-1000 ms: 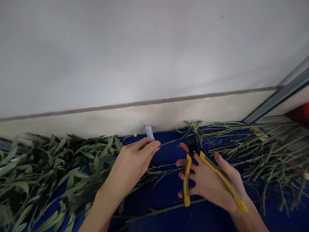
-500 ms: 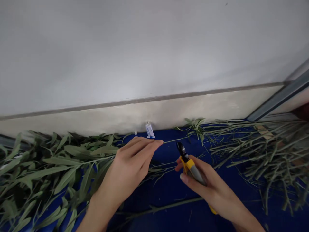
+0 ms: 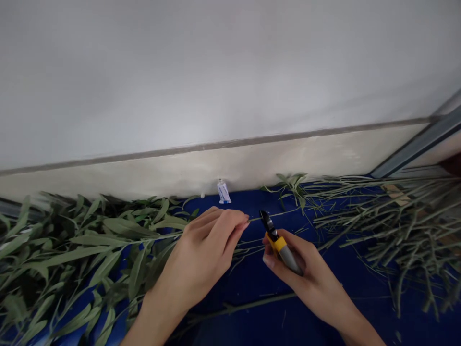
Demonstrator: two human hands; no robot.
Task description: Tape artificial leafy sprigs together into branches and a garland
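My left hand (image 3: pixel 205 254) pinches a thin green stem (image 3: pixel 284 214) between thumb and forefinger, at the middle of the view. The stem's bare length runs rightward past the pruner blades. In my right hand (image 3: pixel 306 269) are pruning shears (image 3: pixel 288 254) with yellow and grey handles. Their dark blades point up and left, near the stem, just right of my left fingertips. Whether the blades touch the stem is unclear. Leafy branches (image 3: pixel 118 240) lie left of my left hand, partly under it.
A blue surface (image 3: pixel 252 327) bears a longer stem near the front. Cut bare stems (image 3: pixel 406 226) pile up at the right. A small white-and-blue tube (image 3: pixel 224 192) and a leafy sprig (image 3: pixel 293 185) lie by the pale wall (image 3: pixel 216 86). A grey metal post (image 3: pixel 414 149) slants at right.
My left hand has moved slightly right, its thumb and forefinger drawn together on the stem. The shears have shifted a little left, and my right fingers have closed more round the handles.
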